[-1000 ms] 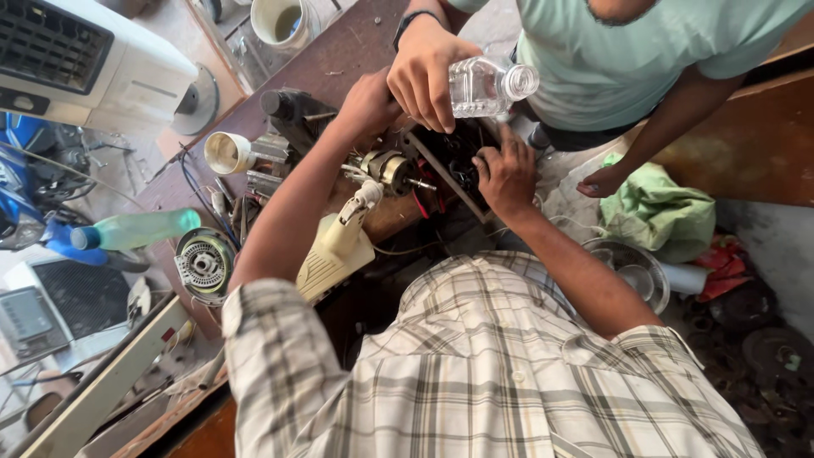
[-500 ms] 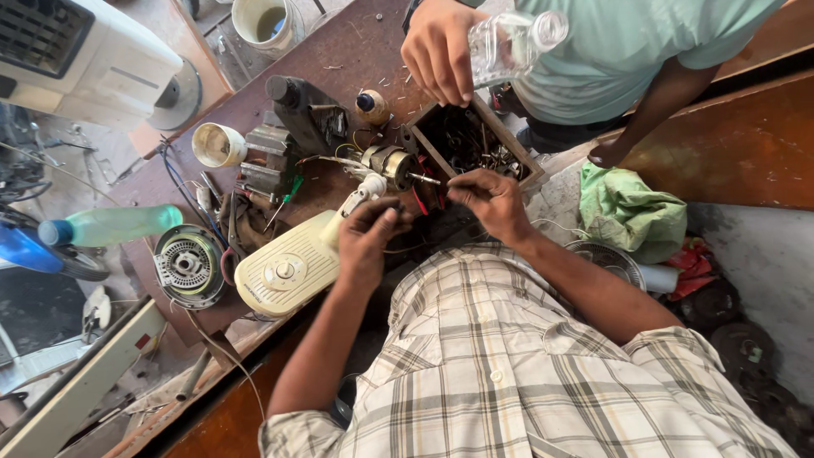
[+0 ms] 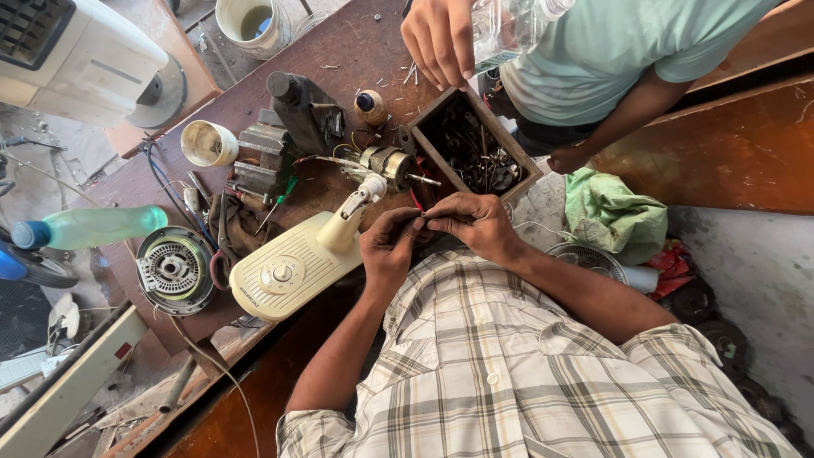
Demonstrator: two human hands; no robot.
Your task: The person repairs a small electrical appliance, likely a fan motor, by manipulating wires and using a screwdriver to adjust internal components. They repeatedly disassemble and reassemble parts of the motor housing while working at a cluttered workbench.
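A person's left hand (image 3: pixel 390 246) and right hand (image 3: pixel 475 222) are pinching a small part, too tiny to identify, between closed fingertips, just beside a cream fan base (image 3: pixel 284 273) lying on the cluttered counter (image 3: pixel 356 51), near a wooden parts box (image 3: pixel 428 140).

From my remote seat I saw a cream fan base (image 3: pixel 288 271) on the dark brown worktop (image 3: pixel 356 59). At nine o'clock lay a pale green bottle (image 3: pixel 102 226) with a blue cap. A green cloth (image 3: pixel 615 212) sat at three o'clock. The shirt (image 3: pixel 526 373) was plaid, white with grey and tan lines; the co-worker's shirt (image 3: pixel 644 34) was mint.
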